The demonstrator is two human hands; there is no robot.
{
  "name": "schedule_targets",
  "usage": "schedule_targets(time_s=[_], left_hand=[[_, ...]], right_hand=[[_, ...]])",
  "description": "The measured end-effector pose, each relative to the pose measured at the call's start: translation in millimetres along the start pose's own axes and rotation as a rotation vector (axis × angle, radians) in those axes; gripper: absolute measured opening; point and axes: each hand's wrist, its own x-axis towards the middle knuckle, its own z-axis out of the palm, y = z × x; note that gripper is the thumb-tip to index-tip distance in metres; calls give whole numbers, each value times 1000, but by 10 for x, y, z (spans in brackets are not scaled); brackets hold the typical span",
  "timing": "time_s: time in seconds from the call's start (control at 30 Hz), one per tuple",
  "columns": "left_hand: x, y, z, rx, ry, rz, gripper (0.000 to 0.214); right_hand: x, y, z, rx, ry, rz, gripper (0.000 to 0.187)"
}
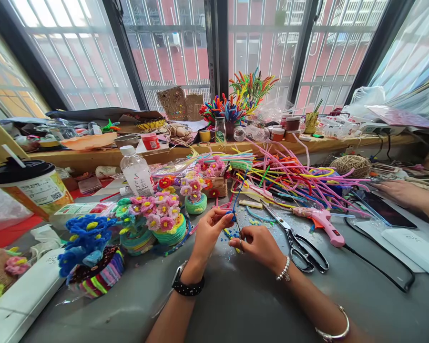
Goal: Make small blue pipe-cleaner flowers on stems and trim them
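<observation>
My left hand (211, 232) pinches a blue pipe cleaner (240, 190) between thumb and fingertips. One end of the stem sticks up above the hand, and a small bunched blue part sits at the fingertips. My right hand (260, 245) is closed around what look like small scissors (238, 227), their thin dark blades pointing up at the blue piece. Fingers hide most of the handles. Under the hands, blue and yellow trimmings (230, 234) lie on the grey table (221, 305). Large black-handled scissors (296, 240) rest to the right of my right hand.
A pink glue gun (323, 224) with a black cord lies right. Behind it spreads a heap of pipe cleaners (289, 166). Pots of fuzzy flowers (164, 216), a blue-flowered pot (89, 257), a bottle (137, 174) and a cup (32, 186) stand left. Another person's hand (403, 193) is beside a phone (386, 209).
</observation>
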Motion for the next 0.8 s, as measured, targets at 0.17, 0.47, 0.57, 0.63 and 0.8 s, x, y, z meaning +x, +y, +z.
schedule_targets(time_s=[0.17,0.47,0.57,0.63,0.8], left_hand=[[-2,6,13,8,9,-4,20],[16,-11,-12,0,15,-7,20],[13,-4,-5,-5,9,-7,20],[8,6,5,-6,10,-9,21],[1,21,18,5,9,-22,22]], right_hand=[[9,4,-11,-8,3,2,49],[30,39,31,48,90,4,51],[28,35,33,62,92,1,52],[22,24,30,90,62,7,52],[11,-1,22,164,-56,20,51]])
